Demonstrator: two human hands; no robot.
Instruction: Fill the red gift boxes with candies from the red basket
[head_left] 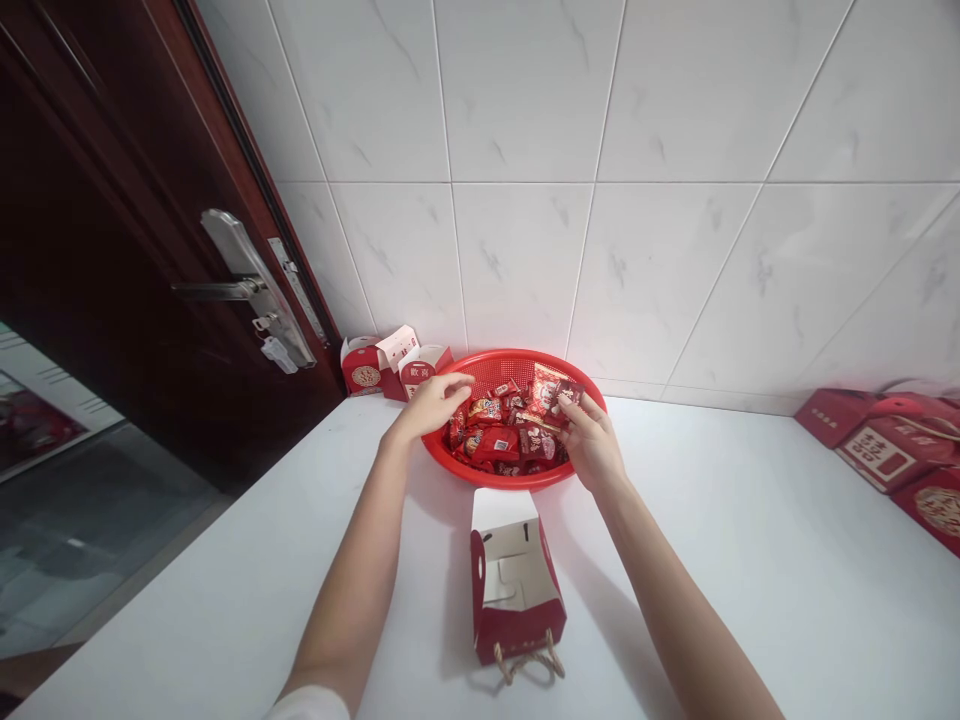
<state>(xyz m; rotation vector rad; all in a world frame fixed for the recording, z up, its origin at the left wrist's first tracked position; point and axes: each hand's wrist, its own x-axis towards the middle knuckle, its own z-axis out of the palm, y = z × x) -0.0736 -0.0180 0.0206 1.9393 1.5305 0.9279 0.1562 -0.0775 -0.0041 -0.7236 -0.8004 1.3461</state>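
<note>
A red plastic basket (pixel 517 482) holds several wrapped sweets (pixel 495 440) in red and brown wrappers. Over its left rim is my left hand (pixel 435 404), fingers stretched out and thumb apart, with nothing seen in it. At the basket's right side my right hand (pixel 594 440) pinches a dark brown-red candy packet (pixel 568 392). A larger red and gold packet (pixel 541 392) stands up right beside it; whether my fingers also grip that one, I cannot tell. Nearer to me stands a red gift box (pixel 520 632), its lid up, white inside, with a twine handle.
Several red and white gift boxes (pixel 365 368) stand against the tiled wall (pixel 525 260), left of the basket. More red boxes (pixel 881 445) sit at the table's right. A dark wooden door (pixel 142 200) with keys (pixel 277 350) in its lock is beyond the left edge of the white table (pixel 750 560).
</note>
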